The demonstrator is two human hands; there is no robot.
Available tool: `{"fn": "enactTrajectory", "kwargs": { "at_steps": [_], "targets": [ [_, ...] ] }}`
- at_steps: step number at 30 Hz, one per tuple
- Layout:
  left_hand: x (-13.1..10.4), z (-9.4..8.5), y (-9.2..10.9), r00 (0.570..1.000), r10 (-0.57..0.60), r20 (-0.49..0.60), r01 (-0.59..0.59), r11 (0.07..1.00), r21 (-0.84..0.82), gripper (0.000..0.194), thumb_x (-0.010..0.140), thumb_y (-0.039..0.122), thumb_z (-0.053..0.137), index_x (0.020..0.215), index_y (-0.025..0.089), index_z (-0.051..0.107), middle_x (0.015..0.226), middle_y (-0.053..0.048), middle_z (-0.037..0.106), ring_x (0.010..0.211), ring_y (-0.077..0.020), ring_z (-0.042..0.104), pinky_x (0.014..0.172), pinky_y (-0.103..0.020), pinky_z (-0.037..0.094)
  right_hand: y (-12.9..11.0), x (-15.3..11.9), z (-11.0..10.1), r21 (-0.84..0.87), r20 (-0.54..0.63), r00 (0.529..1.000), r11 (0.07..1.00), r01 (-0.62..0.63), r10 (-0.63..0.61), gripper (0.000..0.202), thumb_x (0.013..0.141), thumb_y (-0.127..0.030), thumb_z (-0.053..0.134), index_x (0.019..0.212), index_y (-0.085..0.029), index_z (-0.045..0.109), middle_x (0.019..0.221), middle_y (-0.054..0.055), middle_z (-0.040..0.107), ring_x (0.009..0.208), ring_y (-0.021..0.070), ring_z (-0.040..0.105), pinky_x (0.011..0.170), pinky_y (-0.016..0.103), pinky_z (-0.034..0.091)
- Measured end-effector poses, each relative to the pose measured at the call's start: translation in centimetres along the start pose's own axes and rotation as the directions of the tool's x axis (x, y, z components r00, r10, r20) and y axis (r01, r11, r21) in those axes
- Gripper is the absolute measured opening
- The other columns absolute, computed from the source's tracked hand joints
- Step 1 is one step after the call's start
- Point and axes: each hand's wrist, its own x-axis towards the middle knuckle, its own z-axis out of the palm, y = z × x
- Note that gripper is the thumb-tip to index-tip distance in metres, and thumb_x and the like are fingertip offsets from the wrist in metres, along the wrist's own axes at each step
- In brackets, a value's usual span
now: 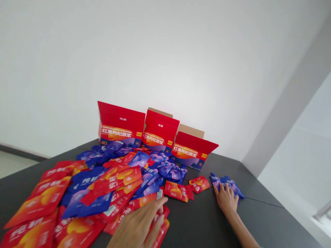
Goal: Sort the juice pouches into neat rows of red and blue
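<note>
In the head view my left hand [141, 222] is low in the middle, its fingers curled around red sachets [162, 232] with orange fruit print. The hand partly hides them. Further right, my right hand [227, 199] rests with spread fingers on a small pile of blue sachets [234, 188] lying on the dark table. Left of my left hand spreads a large mixed heap of red sachets [120, 179] and blue sachets [90, 203]. Two loose red sachets [178, 191] [199, 184] lie between the heap and my right hand.
Three red and blue cartons [121, 132] [157, 137] [188, 153] stand in a row behind the heap with their lids raised. The dark table [201, 220] has a seam on the right. A white wall [181, 62] rises behind it.
</note>
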Motion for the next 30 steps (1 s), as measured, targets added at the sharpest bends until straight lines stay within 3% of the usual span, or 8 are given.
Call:
{"fn": "enactTrajectory", "kwargs": {
  "at_steps": [5,10,15,24,27,30],
  "targets": [
    [0.4,0.0,0.3,0.999,0.031,-0.022,-0.031,0.999,-0.011,0.027,0.098,0.024,0.039,0.123,0.023,0.051,0.097,0.000,0.079,0.081,-0.0138,0.076,0.072,-0.017,0.059,0.5,0.4,0.3,0.063,-0.018,1.000,0.998,0.014,-0.013,0.056,0.095,-0.052,0.034,0.133,-0.015,0.052,0.140,0.022,0.048,0.128,0.0349,0.047,0.096,0.053,0.041],
    [0.2,0.1,0.5,0.999,0.020,-0.026,-0.020,1.000,-0.019,0.026,0.099,0.027,0.038,0.121,0.024,0.052,0.096,0.001,0.079,0.080,-0.0140,0.077,0.070,-0.017,0.059,1.3,1.0,0.3,0.111,-0.026,0.996,0.990,0.091,-0.089,0.050,0.097,-0.045,0.032,0.138,-0.023,0.048,0.144,0.018,0.045,0.133,0.0360,0.041,0.099,0.055,0.039],
    [0.0,0.2,0.2,1.000,0.001,-0.017,-0.001,1.000,0.004,0.026,0.099,0.027,0.040,0.121,0.026,0.051,0.101,0.002,0.078,0.084,-0.0144,0.076,0.073,-0.018,0.059,1.5,1.8,1.1,0.127,-0.056,0.998,0.992,0.027,-0.020,0.054,0.097,-0.046,0.031,0.144,-0.020,0.043,0.149,0.019,0.038,0.136,0.0371,0.037,0.100,0.052,0.039],
    [-0.1,0.4,0.0,1.000,0.009,0.023,-0.008,0.999,-0.052,0.031,0.096,0.024,0.045,0.126,0.024,0.049,0.102,-0.001,0.077,0.086,-0.0151,0.076,0.074,-0.019,0.060,1.4,2.2,1.7,0.126,-0.050,0.999,0.992,-0.006,0.012,0.055,0.096,-0.053,0.032,0.139,-0.024,0.051,0.146,0.016,0.042,0.135,0.0386,0.036,0.100,0.052,0.037],
    [-0.4,0.5,-0.1,0.999,-0.035,0.026,0.037,0.997,-0.061,0.032,0.096,0.024,0.045,0.128,0.024,0.049,0.102,-0.003,0.076,0.083,-0.0164,0.075,0.073,-0.022,0.060,1.6,1.8,1.7,0.161,-0.116,0.993,0.987,0.002,0.017,0.055,0.096,-0.052,0.033,0.137,-0.022,0.052,0.145,0.017,0.044,0.134,0.0397,0.036,0.099,0.055,0.036],
    [-0.2,0.5,-0.6,0.995,-0.101,0.002,0.101,0.993,-0.054,0.030,0.097,0.024,0.045,0.127,0.023,0.049,0.101,-0.005,0.074,0.084,-0.0188,0.074,0.073,-0.027,0.061,1.3,1.2,0.4,0.230,-0.263,0.965,0.971,0.068,-0.006,0.057,0.094,-0.050,0.036,0.136,-0.014,0.053,0.141,0.022,0.046,0.132,0.0407,0.039,0.101,0.057,0.034]
  ]
}}
